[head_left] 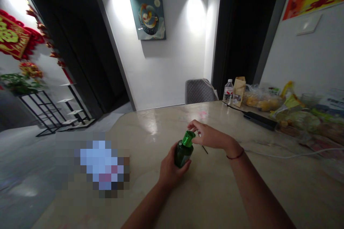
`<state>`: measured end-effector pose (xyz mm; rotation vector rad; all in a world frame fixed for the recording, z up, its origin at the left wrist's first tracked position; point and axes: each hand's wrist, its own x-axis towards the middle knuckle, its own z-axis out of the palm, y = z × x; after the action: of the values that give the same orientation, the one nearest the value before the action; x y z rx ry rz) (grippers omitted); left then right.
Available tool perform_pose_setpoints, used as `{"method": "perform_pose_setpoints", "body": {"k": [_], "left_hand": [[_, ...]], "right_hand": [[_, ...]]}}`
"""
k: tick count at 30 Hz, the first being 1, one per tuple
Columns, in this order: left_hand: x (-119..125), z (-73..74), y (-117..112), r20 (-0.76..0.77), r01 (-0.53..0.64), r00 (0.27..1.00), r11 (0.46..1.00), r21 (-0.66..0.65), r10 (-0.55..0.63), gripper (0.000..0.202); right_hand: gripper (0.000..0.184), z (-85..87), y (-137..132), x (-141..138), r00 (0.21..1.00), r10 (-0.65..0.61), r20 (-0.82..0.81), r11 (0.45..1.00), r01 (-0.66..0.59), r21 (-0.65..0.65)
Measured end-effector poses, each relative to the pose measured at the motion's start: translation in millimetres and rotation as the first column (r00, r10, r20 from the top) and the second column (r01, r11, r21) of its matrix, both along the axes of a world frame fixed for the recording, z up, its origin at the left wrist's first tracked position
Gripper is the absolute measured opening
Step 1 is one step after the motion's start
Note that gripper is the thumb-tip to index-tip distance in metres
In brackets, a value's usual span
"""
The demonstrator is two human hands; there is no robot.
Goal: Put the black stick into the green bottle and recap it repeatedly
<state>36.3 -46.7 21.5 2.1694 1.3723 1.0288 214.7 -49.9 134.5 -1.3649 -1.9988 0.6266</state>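
Your left hand (169, 168) is wrapped around the lower body of a dark green bottle (183, 154), grip closed tight on it, thumb on the near side and fingers round the far side. The bottle is held just above the worktop (215, 193), near its middle, and leans a little to the right. Its bright green cap (188, 138) points up and right, straight into your right hand (211, 136). That hand comes in from the right with its fingertips (192, 126) curled over the top of the cap and the thumb at its side, so the grip pinches the cap. The two hands are close together, with only the neck of the bottle between them. There's a red string (235, 156) on your right wrist.

A thin dark stick (204, 149) lies on the worktop just under the right hand. A white cable (295, 154) runs off to the right. Along the far right edge are a water bottle (228, 93), a brown paper bag (239, 91), a black bar-shaped unit (259, 120) and plastic bags of food (268, 102), all well apart from the hands. A grey chair (200, 91) stands behind the far end of the worktop.
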Motion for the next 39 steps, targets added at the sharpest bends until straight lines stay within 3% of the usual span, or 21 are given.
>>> {"method": "perform_pose_setpoints", "body": {"k": [4,6,9,12,15,18,22,26,32,39], "left_hand": [[0.4,0.7,-0.6,-0.003,0.004,1.0,1.0,-0.004,-0.004,0.065],[0.5,1.2,-1.0,-0.003,0.008,1.0,1.0,-0.01,-0.008,0.065],[0.3,1.0,-1.0,-0.009,0.002,1.0,1.0,-0.009,-0.002,0.065],[-0.1,-0.2,-0.5,-0.011,0.001,1.0,1.0,0.003,-0.001,0.065],[-0.4,-1.4,0.2,-0.012,0.003,1.0,1.0,0.015,-0.003,0.065],[-0.4,-1.5,0.8,-0.017,-0.013,1.0,1.0,0.011,0.014,0.066],[-0.5,-0.7,1.2,0.002,-0.022,1.0,1.0,0.008,0.022,0.065],[-1.0,-1.8,2.3,-0.008,-0.021,1.0,1.0,0.014,0.021,0.066],[-1.1,-2.9,4.2,0.022,-0.041,0.999,0.999,-0.018,0.041,0.065],[-0.3,-0.6,3.8,0.03,-0.05,0.998,0.998,-0.031,0.051,0.065]], "right_hand": [[0.025,-1.8,1.5,-1.9,0.993,-0.099,0.064,0.995,0.099,0.002],[0.023,-2.6,2.2,-1.2,0.996,-0.065,0.057,0.998,0.065,0.0],[0.036,-3.4,2.7,0.6,0.998,0.044,-0.043,0.999,-0.043,0.028],[0.04,-4.3,3.7,0.5,0.996,-0.01,-0.085,0.999,0.013,0.033],[0.032,-4.0,3.7,-0.8,0.995,-0.097,0.01,0.995,0.096,0.022],[0.027,-1.4,0.5,-0.5,0.999,-0.023,0.04,0.998,0.021,0.053],[0.038,0.6,-2.1,-1.0,0.996,0.072,-0.054,0.996,-0.069,0.051],[0.03,-2.7,5.0,-5.8,0.995,-0.042,-0.096,0.994,0.051,0.094],[0.018,-4.5,15.5,-4.2,0.974,-0.043,-0.222,0.972,0.092,0.216],[0.016,-15.6,22.8,2.7,0.965,0.007,-0.262,0.994,0.023,0.108]]}}
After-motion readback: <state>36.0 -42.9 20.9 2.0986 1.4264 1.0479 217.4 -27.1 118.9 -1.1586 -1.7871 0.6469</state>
